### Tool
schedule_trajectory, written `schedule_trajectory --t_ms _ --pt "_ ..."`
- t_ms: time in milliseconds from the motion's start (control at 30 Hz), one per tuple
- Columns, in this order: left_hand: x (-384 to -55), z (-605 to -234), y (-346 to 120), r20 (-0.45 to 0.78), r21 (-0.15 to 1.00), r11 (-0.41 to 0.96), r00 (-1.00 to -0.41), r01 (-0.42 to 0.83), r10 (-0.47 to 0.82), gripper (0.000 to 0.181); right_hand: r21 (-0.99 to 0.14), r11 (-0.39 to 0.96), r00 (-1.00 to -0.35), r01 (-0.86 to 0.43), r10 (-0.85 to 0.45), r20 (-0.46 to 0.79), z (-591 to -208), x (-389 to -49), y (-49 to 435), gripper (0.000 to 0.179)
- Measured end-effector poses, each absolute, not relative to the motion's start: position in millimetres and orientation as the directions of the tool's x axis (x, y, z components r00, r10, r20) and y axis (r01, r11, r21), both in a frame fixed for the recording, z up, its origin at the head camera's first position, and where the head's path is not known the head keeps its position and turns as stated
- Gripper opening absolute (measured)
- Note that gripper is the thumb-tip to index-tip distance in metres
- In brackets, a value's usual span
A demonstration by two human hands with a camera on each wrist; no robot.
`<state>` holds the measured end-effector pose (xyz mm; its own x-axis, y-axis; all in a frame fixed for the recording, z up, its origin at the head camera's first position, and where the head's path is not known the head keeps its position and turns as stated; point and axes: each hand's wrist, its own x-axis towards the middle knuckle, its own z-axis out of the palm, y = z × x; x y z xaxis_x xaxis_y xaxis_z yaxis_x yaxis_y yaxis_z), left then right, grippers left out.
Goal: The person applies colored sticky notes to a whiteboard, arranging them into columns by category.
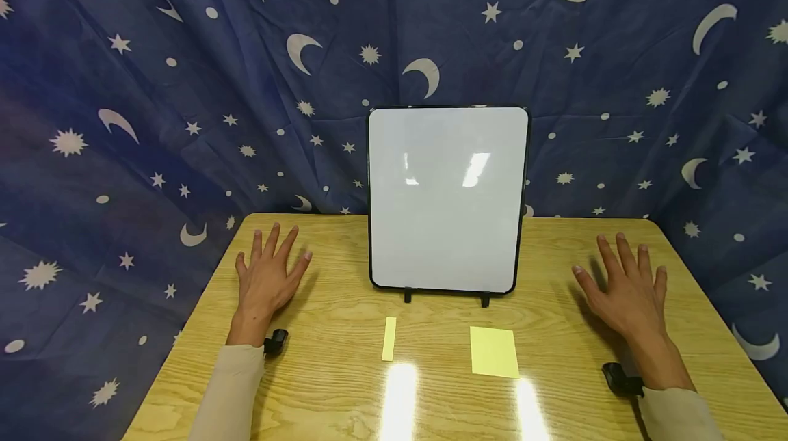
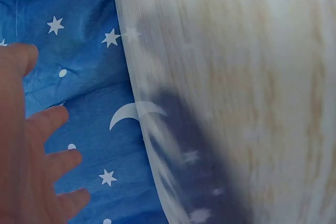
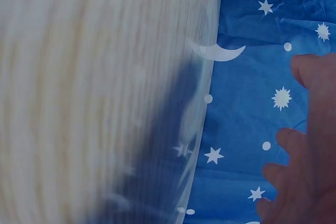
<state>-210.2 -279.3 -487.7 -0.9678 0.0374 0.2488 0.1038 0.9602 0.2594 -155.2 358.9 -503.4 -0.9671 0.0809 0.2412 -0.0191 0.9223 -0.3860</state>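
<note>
My left hand (image 1: 266,284) is at the left side of the wooden table (image 1: 332,386), palm down with fingers spread and nothing held. On the right side, my right hand (image 1: 629,294) has its fingers spread the same way and holds nothing. Between the hands lie a narrow yellow paper strip (image 1: 389,339), nearer the left hand, and a square yellow sticky note (image 1: 494,352), nearer the right. Behind them a blank whiteboard (image 1: 446,222) with a black frame stands upright on small black feet. In the wrist views, the left fingers (image 2: 50,124) and right fingers (image 3: 291,140) appear at the outer edges.
A dark blue cloth (image 1: 246,85) with white moons and stars hangs behind the table and along both sides. Black wrist cameras show on the left wrist (image 1: 276,342) and right wrist (image 1: 622,381). Bright light reflections lie on the table's front part.
</note>
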Motion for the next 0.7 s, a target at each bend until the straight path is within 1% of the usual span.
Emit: schedule_trajectory --t_ms 267,700 --pt "-211.2 -488.0 -278.4 0.255 0.257 0.960 -0.966 0.107 0.039 0.072 -0.396 0.917 -0.962 -0.047 0.065 0.267 -504.4 -155.8 360.8 0.084" --pt "-214.2 -491.9 -276.9 0.327 0.264 0.953 -0.943 0.151 0.059 0.069 -0.404 0.912 -0.953 -0.074 0.055 0.297 -501.0 -156.6 359.1 0.082"
